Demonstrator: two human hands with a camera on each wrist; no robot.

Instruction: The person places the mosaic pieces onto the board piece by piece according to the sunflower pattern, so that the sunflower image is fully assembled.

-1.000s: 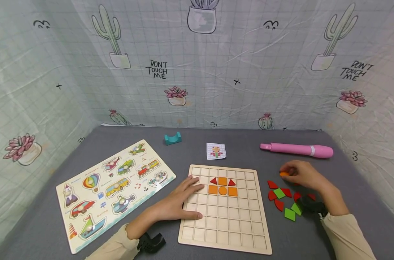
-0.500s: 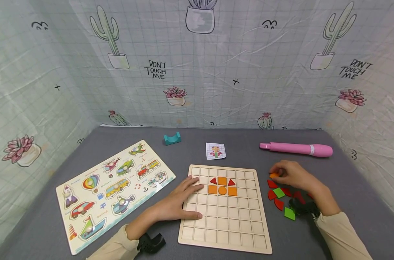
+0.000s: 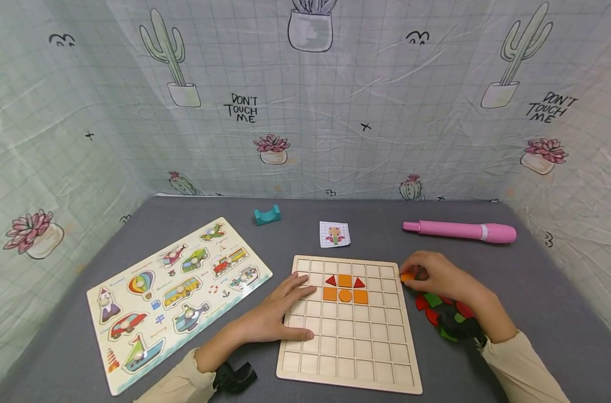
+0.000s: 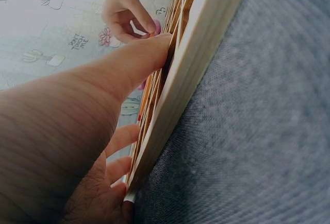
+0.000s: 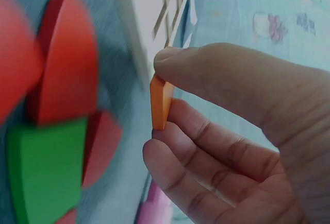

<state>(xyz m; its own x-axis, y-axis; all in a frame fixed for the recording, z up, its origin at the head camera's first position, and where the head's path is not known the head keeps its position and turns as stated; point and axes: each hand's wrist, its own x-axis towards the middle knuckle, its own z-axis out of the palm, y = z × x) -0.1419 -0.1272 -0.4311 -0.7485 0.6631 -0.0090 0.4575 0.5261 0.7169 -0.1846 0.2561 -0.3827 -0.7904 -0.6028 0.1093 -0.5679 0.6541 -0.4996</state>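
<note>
An orange tile (image 3: 408, 276) is pinched between thumb and fingertips of the right hand (image 3: 436, 275); in the right wrist view the tile (image 5: 160, 102) is seen edge-on, clamped between the thumb above and the curled fingers (image 5: 206, 147) below. The tile is held just beside the right edge of the wooden grid board (image 3: 348, 358), near its upper corner and not yet over a cell.

The left hand (image 3: 275, 311) is laid flat on the left part of the board, fingers extended and relaxed, nothing gripped. In the left wrist view the fingers (image 4: 135, 59) are seen resting across the board's edge (image 4: 193, 59).

Between the hands, on the board's upper rows, placed pieces are noted: two red triangles (image 3: 331, 280) flanking an orange square (image 3: 345, 280), and below them an orange circle (image 3: 345, 295) between two orange squares.

Loose red and green pieces (image 3: 433, 300) lie on the grey bench (image 3: 537, 291) under and just beside the right wrist. Beyond the right hand a pink pen-like cylinder (image 3: 458, 230) lies. Beyond the board a small pattern card (image 3: 335, 234) and a teal block (image 3: 267, 214) are seen. Well to the outside of the left hand, a vehicle puzzle board (image 3: 176, 291) lies.
</note>
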